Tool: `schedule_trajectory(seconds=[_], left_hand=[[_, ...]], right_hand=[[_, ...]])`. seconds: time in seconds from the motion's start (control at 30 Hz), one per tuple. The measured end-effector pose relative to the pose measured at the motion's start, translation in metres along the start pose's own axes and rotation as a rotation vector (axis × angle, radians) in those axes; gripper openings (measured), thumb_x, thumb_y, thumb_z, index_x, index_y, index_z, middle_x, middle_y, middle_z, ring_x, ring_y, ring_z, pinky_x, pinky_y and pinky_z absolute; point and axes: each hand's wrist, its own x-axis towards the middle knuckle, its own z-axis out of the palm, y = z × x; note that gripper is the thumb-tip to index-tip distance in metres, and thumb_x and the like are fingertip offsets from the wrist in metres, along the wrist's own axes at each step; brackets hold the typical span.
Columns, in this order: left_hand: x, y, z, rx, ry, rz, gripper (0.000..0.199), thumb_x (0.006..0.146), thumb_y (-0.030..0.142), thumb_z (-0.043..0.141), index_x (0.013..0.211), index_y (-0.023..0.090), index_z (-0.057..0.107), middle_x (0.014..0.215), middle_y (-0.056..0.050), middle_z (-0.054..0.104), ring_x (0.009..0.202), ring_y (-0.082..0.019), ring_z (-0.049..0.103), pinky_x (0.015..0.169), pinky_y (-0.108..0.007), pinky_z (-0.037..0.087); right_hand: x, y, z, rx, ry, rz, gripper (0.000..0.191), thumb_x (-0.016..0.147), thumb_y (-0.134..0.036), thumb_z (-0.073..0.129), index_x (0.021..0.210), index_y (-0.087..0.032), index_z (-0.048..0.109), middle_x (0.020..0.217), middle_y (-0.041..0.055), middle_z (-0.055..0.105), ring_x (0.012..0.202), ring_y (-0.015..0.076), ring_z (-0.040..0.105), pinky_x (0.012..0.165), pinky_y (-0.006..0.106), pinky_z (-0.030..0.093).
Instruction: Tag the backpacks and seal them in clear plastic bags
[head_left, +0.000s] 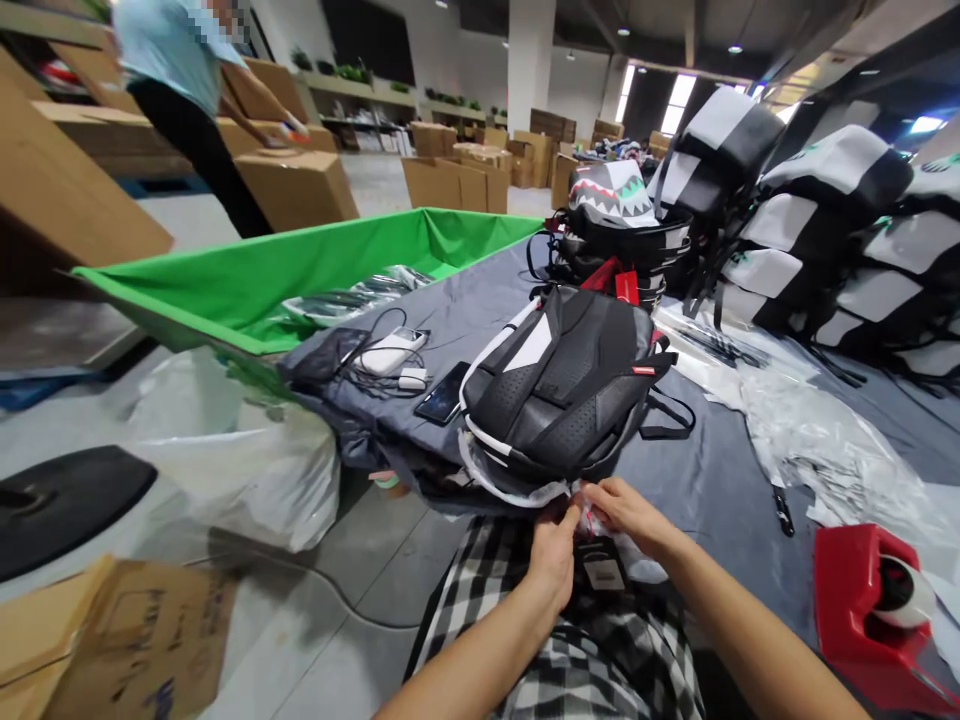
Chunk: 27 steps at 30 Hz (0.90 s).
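A black backpack (pixel 562 380) with white trim lies on the grey cloth of the table (pixel 480 320). Both my hands meet at its near edge. My left hand (pixel 553 552) is closed, pinching something too small to make out at the rim. Close beside it, my right hand (pixel 626 508) is also closed, its fingertips at the same spot, near thin clear plastic and a bit of red. A black tag (pixel 602 568) with a pale label hangs just below my hands.
A phone (pixel 442 394) and a white power bank (pixel 394 350) with cables lie left of the backpack. A red tape dispenser (pixel 862 600) stands at right. Stacked backpacks (pixel 780 220) fill the back right. Behind a green bin (pixel 225 290), a person (pixel 180 80) stands among cartons.
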Motion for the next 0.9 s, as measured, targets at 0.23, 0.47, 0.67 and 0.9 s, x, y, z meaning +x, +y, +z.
schedule_trajectory(seconds=[0.23, 0.47, 0.67, 0.9], left_hand=[[-0.01, 0.013, -0.029, 0.472, -0.079, 0.218, 0.036, 0.075, 0.051, 0.076, 0.094, 0.02, 0.075, 0.098, -0.01, 0.077, 0.095, -0.027, 0.07, 0.091, -0.04, 0.052], [-0.025, 0.052, -0.085, 1.281, -0.434, 1.277, 0.033, 0.092, 0.015, 0.055, 0.122, 0.026, 0.066, 0.11, -0.006, 0.076, 0.109, -0.023, 0.068, 0.104, -0.042, 0.048], [0.005, 0.058, -0.055, 1.378, -0.027, 1.351, 0.032, 0.094, 0.035, 0.062, 0.122, 0.019, 0.06, 0.103, -0.011, 0.072, 0.104, -0.028, 0.065, 0.101, -0.048, 0.043], [0.001, 0.064, -0.044, 1.402, -0.074, 1.144, 0.016, 0.095, 0.033, 0.059, 0.105, 0.02, 0.059, 0.095, -0.007, 0.063, 0.093, -0.025, 0.057, 0.085, -0.041, 0.047]], right_hand=[[0.014, 0.001, -0.003, 0.212, -0.182, 0.162, 0.065, 0.049, -0.078, 0.074, 0.062, -0.023, 0.041, 0.044, -0.0159, 0.015, 0.044, 0.0041, 0.008, 0.044, 0.023, 0.008], [-0.006, 0.002, -0.009, -0.244, 0.176, -0.15, 0.053, 0.072, -0.071, 0.067, 0.077, -0.018, 0.061, 0.052, -0.007, 0.037, 0.047, 0.0092, 0.03, 0.049, 0.025, 0.022], [-0.036, 0.004, 0.023, -1.032, 0.708, -0.737, 0.025, 0.097, -0.04, 0.055, 0.091, -0.02, 0.068, 0.072, 0.0051, 0.061, 0.069, 0.0181, 0.054, 0.065, 0.029, 0.037], [-0.005, 0.011, 0.046, -1.149, 0.783, -0.706, 0.011, 0.093, -0.02, 0.059, 0.084, -0.02, 0.067, 0.083, 0.006, 0.059, 0.08, 0.0204, 0.052, 0.069, 0.03, 0.037]])
